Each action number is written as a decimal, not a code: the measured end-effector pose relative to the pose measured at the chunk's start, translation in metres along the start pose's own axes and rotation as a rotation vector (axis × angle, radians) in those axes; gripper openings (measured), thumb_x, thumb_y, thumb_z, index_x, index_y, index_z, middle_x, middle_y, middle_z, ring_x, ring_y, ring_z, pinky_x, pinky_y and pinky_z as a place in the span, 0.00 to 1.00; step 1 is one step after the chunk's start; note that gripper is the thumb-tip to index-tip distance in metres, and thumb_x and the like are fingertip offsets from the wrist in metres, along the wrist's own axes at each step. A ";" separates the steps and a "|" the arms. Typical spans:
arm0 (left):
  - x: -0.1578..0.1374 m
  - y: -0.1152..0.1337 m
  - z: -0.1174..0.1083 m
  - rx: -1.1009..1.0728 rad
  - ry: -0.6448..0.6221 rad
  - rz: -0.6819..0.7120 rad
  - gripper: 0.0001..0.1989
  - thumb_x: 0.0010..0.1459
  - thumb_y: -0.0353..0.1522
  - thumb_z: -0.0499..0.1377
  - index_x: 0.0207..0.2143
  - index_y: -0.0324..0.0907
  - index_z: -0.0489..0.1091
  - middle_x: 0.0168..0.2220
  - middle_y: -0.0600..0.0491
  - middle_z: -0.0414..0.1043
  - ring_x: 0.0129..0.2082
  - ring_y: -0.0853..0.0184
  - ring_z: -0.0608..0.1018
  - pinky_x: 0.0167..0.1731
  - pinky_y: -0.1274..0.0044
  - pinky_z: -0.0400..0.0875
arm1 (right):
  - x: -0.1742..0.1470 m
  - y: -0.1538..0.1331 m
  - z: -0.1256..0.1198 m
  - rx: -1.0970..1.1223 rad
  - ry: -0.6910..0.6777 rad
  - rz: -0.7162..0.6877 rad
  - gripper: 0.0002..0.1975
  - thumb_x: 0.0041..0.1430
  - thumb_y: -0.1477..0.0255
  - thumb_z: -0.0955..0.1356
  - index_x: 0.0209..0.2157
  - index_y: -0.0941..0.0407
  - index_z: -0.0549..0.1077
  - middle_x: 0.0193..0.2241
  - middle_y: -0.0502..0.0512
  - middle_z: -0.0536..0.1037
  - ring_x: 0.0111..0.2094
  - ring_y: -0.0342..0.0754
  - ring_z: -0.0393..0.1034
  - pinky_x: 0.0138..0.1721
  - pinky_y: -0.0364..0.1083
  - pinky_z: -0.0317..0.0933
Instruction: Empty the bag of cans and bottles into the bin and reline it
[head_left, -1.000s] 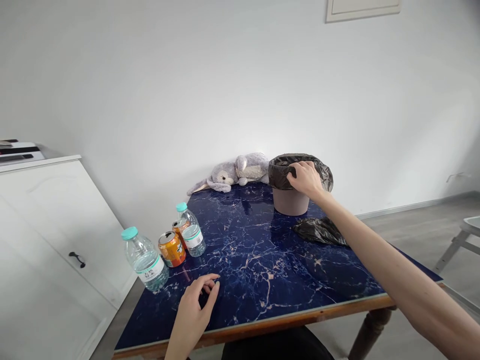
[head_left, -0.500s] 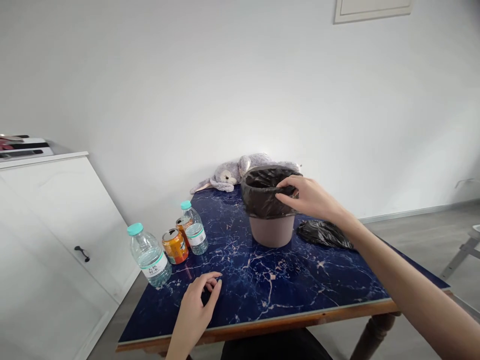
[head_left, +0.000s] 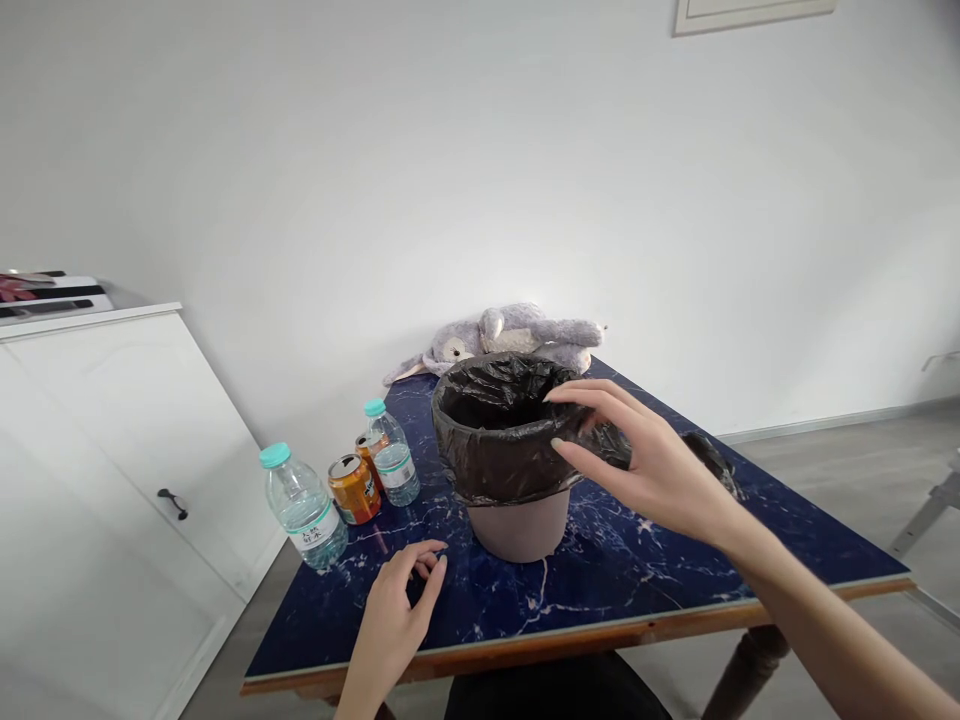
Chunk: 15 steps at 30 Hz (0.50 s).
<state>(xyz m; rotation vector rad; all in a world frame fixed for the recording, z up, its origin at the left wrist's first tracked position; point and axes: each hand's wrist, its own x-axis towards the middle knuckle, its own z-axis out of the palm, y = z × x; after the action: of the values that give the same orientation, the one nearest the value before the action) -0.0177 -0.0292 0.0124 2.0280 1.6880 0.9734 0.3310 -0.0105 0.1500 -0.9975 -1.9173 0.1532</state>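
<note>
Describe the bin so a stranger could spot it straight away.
On the blue marbled table, look in front of the plush toy, by the right hand. The bin is greyish-mauve with a black bag over its rim, wider than the bottles and cans.

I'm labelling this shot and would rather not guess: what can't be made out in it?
All in the head view:
Bin: inside bottom hidden by its black liner.
Right hand: its own fingers hide whether it grips the rim.
Rear can: lower part behind the front can and farther bottle.
Black bundle: partly behind the right hand.
Grey frame: cut off by the right edge.
</note>
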 end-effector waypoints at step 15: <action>0.036 0.027 -0.074 0.402 1.037 0.248 0.19 0.67 0.38 0.63 0.57 0.39 0.71 0.59 0.34 0.68 0.65 0.44 0.68 0.59 0.53 0.71 | -0.108 0.123 0.080 0.065 -0.054 0.304 0.09 0.69 0.71 0.61 0.36 0.52 0.72 0.34 0.53 0.78 0.30 0.49 0.70 0.33 0.47 0.62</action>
<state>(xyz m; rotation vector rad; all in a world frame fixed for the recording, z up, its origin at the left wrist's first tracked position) -0.0459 -0.0146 0.0928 2.1462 2.2610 2.1905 0.3643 0.0178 -0.0267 -1.2466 -1.7869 0.4188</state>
